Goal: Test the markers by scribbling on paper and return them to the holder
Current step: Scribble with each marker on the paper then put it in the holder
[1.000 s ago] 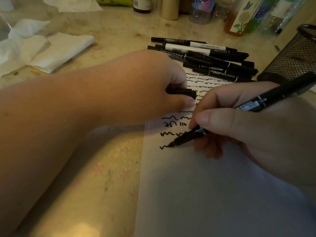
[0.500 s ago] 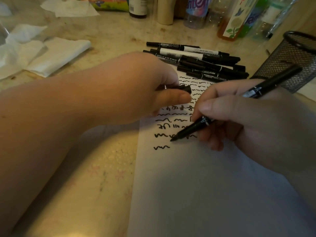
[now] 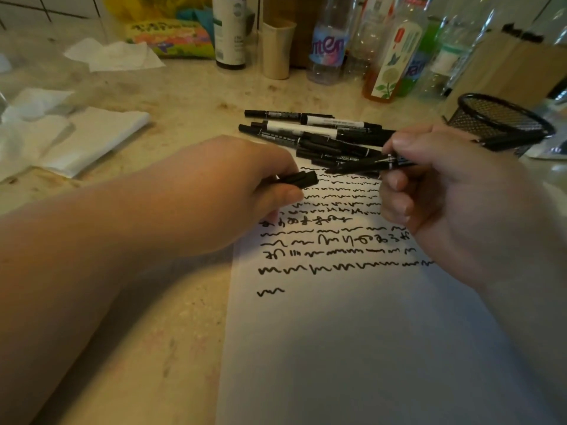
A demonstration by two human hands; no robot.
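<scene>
A white sheet of paper [image 3: 352,348] lies on the counter, its upper half covered in rows of black scribbles. My right hand [image 3: 445,194] holds a black marker [image 3: 365,164] level above the paper, its bare tip pointing left. My left hand [image 3: 233,191] pinches the marker's black cap [image 3: 302,178], its open end facing the tip a short gap away. A pile of several black markers [image 3: 319,133] lies just beyond the paper's top edge. The black mesh holder [image 3: 500,121] stands at the right, behind my right hand.
Crumpled white tissues [image 3: 76,133] lie at the left of the beige stone counter [image 3: 138,348]. Bottles [image 3: 328,47], a cup [image 3: 277,49] and a colourful packet [image 3: 175,38] line the back edge. A wooden block [image 3: 506,65] stands behind the holder.
My right hand lifted the marker off the paper after a fresh squiggle and swung it level, up toward the cap. My left hand stayed put with the cap.
</scene>
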